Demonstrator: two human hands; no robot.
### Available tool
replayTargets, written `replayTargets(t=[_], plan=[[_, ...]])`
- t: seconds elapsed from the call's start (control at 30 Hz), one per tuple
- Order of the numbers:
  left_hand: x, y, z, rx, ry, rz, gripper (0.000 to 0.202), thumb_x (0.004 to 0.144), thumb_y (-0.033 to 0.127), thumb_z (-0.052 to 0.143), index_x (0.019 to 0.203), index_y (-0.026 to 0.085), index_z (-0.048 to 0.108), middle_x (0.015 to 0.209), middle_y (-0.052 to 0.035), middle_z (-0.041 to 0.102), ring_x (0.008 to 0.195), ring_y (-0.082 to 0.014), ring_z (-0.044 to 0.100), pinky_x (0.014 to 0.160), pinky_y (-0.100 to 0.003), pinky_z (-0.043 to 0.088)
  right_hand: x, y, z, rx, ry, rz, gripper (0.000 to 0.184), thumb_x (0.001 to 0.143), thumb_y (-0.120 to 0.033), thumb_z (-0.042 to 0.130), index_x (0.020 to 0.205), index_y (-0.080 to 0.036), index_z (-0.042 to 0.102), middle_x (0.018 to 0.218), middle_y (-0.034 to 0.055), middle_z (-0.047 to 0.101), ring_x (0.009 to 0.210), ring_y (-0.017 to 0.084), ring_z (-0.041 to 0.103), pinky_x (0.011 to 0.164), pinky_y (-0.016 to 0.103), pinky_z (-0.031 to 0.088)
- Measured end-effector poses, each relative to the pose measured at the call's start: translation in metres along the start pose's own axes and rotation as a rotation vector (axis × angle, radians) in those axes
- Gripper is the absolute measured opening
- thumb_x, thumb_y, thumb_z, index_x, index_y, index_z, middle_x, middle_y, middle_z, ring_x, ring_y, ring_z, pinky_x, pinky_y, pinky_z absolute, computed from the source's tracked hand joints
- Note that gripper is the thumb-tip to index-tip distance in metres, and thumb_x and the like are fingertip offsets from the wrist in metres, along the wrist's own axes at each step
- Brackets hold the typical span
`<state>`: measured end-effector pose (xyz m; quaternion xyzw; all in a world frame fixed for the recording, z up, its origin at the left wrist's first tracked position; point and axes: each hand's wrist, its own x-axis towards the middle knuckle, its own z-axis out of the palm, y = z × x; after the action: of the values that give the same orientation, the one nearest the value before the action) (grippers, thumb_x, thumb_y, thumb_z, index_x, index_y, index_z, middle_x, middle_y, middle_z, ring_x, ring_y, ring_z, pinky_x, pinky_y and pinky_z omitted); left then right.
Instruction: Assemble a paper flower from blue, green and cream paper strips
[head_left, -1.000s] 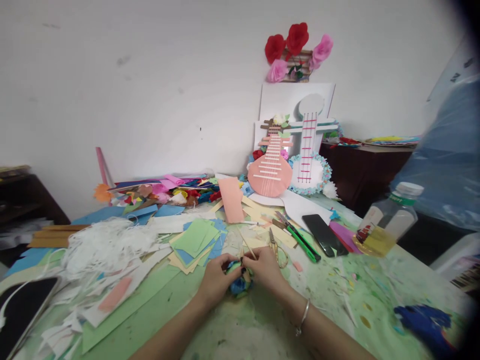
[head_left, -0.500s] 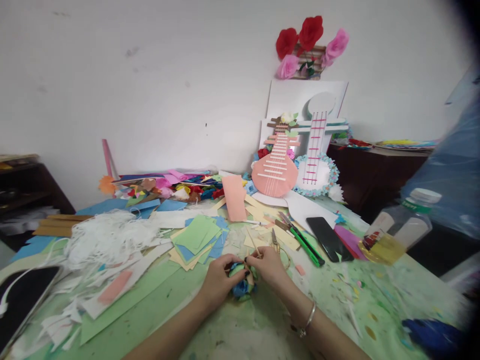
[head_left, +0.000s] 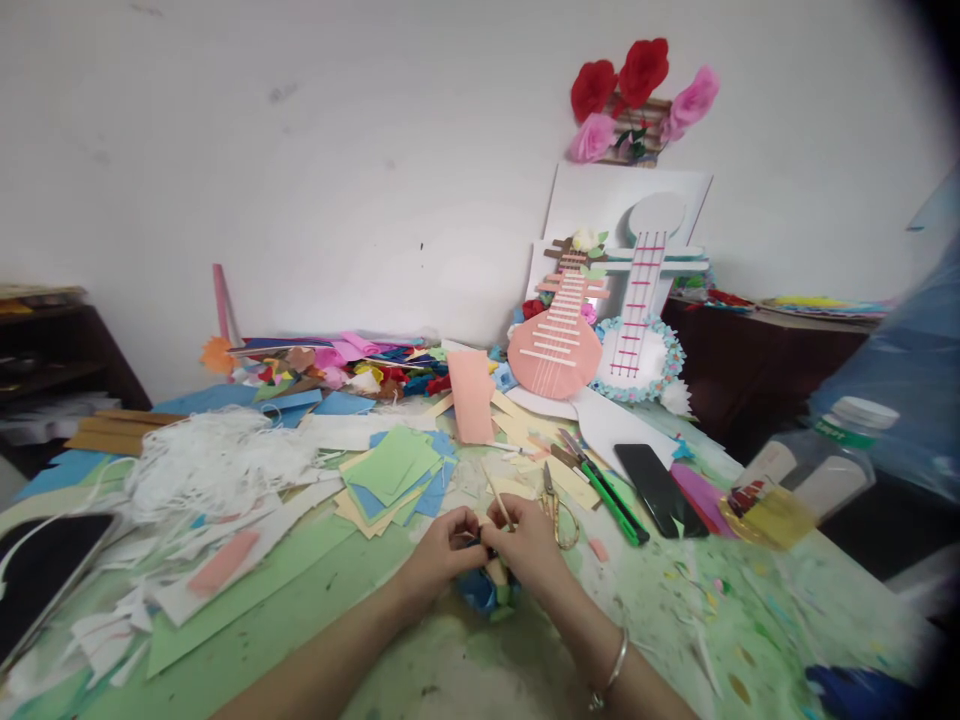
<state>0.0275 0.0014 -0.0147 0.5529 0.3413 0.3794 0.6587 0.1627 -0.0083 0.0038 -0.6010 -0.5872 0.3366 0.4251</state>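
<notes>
A small bundle of blue and green paper petals point(head_left: 480, 592), like a paper flower, sits just under my fingertips at the front of the table. My left hand point(head_left: 439, 555) has its fingers closed at the bundle's upper left side. From the right, my right hand point(head_left: 531, 545) pinches a thin pale stick point(head_left: 495, 490) that slants up and left, with its fingertips against the left ones. A bit of peach paper shows between the hands, and the exact contact there is hidden. Gold-handled scissors point(head_left: 553, 510) lie just beyond my right hand.
Green, blue and yellow paper sheets point(head_left: 394, 468) lie left of centre, near tangled white strips point(head_left: 214, 465). A green utility knife point(head_left: 616, 503), a black phone point(head_left: 656, 490) and a plastic bottle point(head_left: 817, 480) are at right. Paper lutes point(head_left: 559, 350) lean at the back wall.
The view has shifted slightly. My fingertips have drawn closer together above the paper flower, the right hand covers more of its top, and the stick leans more to the left.
</notes>
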Motion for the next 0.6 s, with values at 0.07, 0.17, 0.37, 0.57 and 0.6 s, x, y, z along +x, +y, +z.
replayTargets(t=[0.07,0.17,0.37,0.57,0.6], plan=[[0.001,0.001,-0.003,-0.025,-0.006,0.026,0.029,0.059,0.028,0.073,0.073,0.014,0.052,0.072,-0.0014,0.058,0.069,-0.0126,0.056,0.06,-0.02,0.04,-0.001,-0.002,-0.001,-0.009,0.019,-0.025,0.006,0.056,-0.015,0.051,0.053,-0.017,0.045,0.053,-0.0038,0.044,0.055,0.01,0.04,0.05,0.02,0.029],[0.004,0.004,-0.012,-0.041,0.045,0.035,0.032,0.063,0.034,0.07,0.083,0.014,0.057,0.075,-0.0031,0.061,0.067,-0.0126,0.056,0.057,-0.019,0.041,-0.001,-0.004,-0.005,0.115,0.006,0.02,0.006,0.057,-0.015,0.054,0.054,-0.016,0.049,0.053,-0.0039,0.045,0.054,0.009,0.041,0.051,0.02,0.031],[0.004,0.016,-0.027,0.047,0.023,-0.022,0.028,0.062,0.036,0.071,0.071,0.01,0.066,0.065,-0.004,0.064,0.059,-0.0114,0.055,0.055,-0.02,0.04,-0.002,-0.009,-0.013,0.411,-0.261,0.233,0.016,0.052,-0.023,0.069,0.059,-0.014,0.059,0.044,-0.0065,0.045,0.034,0.003,0.025,0.036,0.021,0.016],[-0.002,0.024,-0.027,0.018,-0.064,-0.064,0.029,0.058,0.031,0.075,0.077,0.01,0.068,0.073,-0.0066,0.067,0.063,-0.0141,0.059,0.059,-0.021,0.043,0.001,-0.005,-0.015,0.425,-0.307,0.21,0.025,0.049,-0.031,0.074,0.057,-0.013,0.06,0.039,-0.0068,0.041,0.033,0.003,0.026,0.036,0.021,0.015],[-0.002,0.025,-0.027,0.016,-0.074,-0.061,0.03,0.058,0.031,0.075,0.078,0.011,0.068,0.074,-0.0064,0.067,0.064,-0.0142,0.059,0.059,-0.021,0.043,0.001,-0.003,-0.014,0.419,-0.3,0.186,0.025,0.05,-0.032,0.074,0.057,-0.013,0.059,0.04,-0.0066,0.042,0.034,0.004,0.027,0.037,0.02,0.016]])
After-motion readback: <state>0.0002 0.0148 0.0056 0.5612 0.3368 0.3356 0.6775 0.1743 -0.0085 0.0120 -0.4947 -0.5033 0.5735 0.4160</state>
